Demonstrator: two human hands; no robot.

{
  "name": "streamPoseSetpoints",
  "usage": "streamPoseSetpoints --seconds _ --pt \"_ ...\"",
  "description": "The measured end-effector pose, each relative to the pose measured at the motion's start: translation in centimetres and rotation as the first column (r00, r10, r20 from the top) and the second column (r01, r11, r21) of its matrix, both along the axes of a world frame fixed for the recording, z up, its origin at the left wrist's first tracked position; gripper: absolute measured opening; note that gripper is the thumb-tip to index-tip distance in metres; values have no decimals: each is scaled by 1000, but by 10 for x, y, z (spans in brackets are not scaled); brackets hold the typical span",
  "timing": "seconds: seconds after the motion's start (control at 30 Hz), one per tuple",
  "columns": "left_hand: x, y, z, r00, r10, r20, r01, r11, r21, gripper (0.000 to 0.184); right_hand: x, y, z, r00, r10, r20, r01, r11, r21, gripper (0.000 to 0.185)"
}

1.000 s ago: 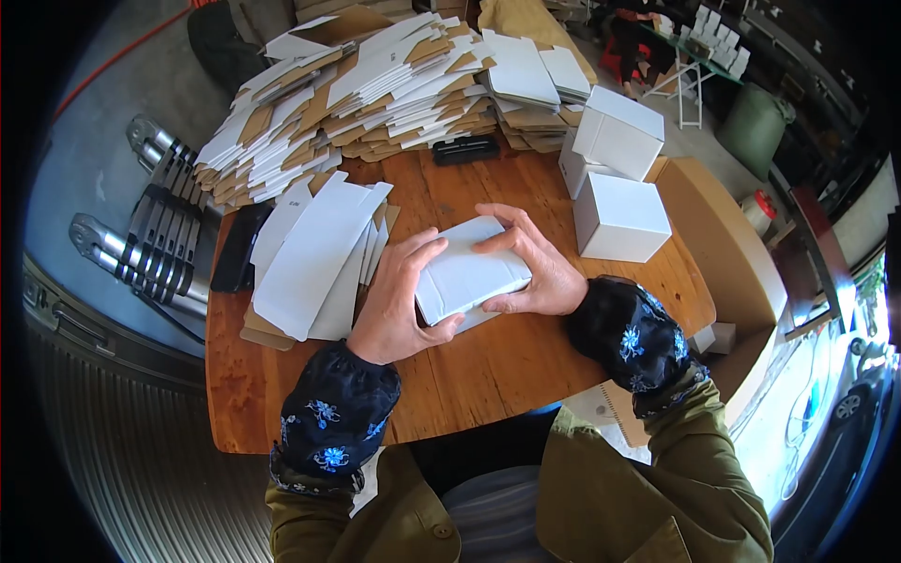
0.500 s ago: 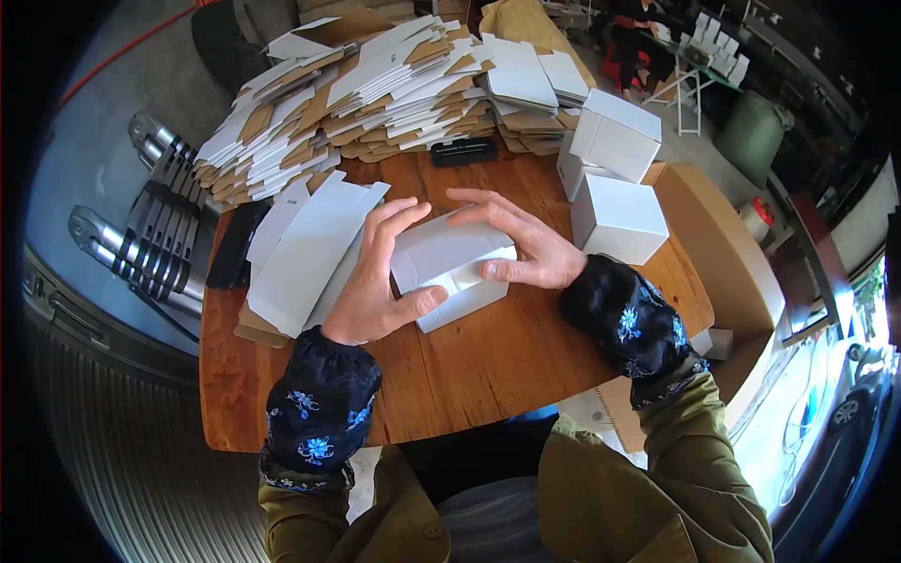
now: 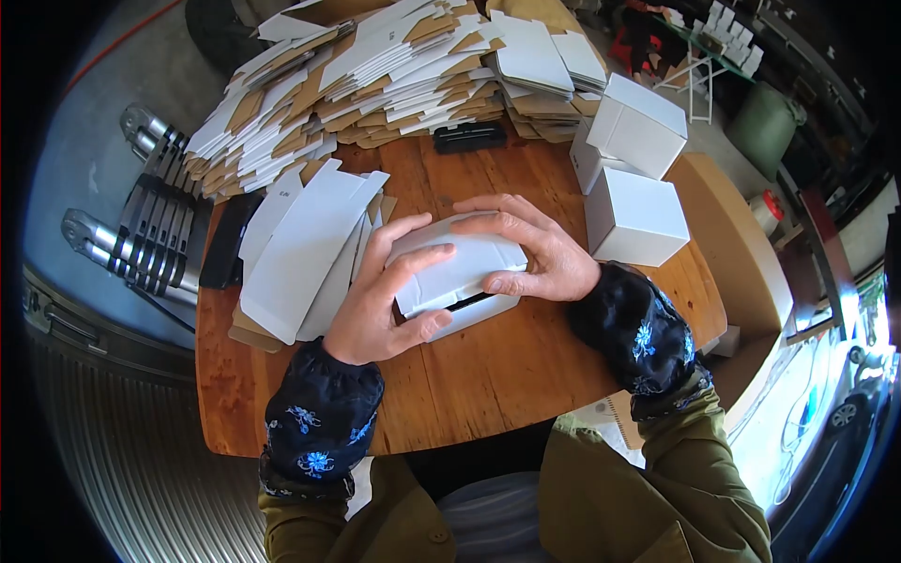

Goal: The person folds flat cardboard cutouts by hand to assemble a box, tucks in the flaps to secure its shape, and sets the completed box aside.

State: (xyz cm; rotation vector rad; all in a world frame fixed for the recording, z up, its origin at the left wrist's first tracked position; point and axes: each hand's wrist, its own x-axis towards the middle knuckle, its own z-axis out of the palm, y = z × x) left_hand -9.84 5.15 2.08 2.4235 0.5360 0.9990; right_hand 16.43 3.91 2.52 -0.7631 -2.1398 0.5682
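A white cardboard box point(image 3: 460, 266) rests on the wooden table in front of me, its lid nearly down with a dark gap along the near edge. From the left, my left hand point(image 3: 389, 291) grips the box, fingers on the lid and thumb at the near side. My right hand point(image 3: 535, 249) wraps the other end, fingers over the top and thumb at the lid's front edge. Just left of my left hand lie flat white box blanks point(image 3: 305, 249). What the box holds is hidden.
Folded white boxes point(image 3: 638, 218) stand at the table's right. A tall pile of flat cardboard blanks point(image 3: 375, 80) covers the back, near a black object point(image 3: 469, 137). A large open carton point(image 3: 737, 235) adjoins the right edge. Another person point(image 3: 643, 38) sits far back right.
The box lid has come down, leaving a narrow dark gap where the opening was wider. My fingers have closed in on the lid from both sides.
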Motion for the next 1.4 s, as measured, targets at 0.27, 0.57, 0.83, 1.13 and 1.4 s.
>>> streamPoseSetpoints --seconds 0.27,0.57,0.83,1.13,1.4 --pt "-3 -2 -3 999 19 -32 -20 1000 -8 60 2 -2 1 999 40 33 -38 998 -57 55" --pt "-4 -3 0 997 -19 -73 23 999 45 55 4 -1 -2 995 100 11 -99 993 -63 45" --pt "-4 -4 -1 999 -36 -36 38 998 50 47 1 -4 0 994 100 -37 -103 990 -93 41" --pt "-4 -2 -4 998 -24 -58 32 990 140 47 2 -2 -5 993 110 -43 -112 993 -43 45" --pt "-5 -4 0 997 -26 -71 36 990 140 45 2 -2 -6 990 125 -71 -131 988 -82 44"
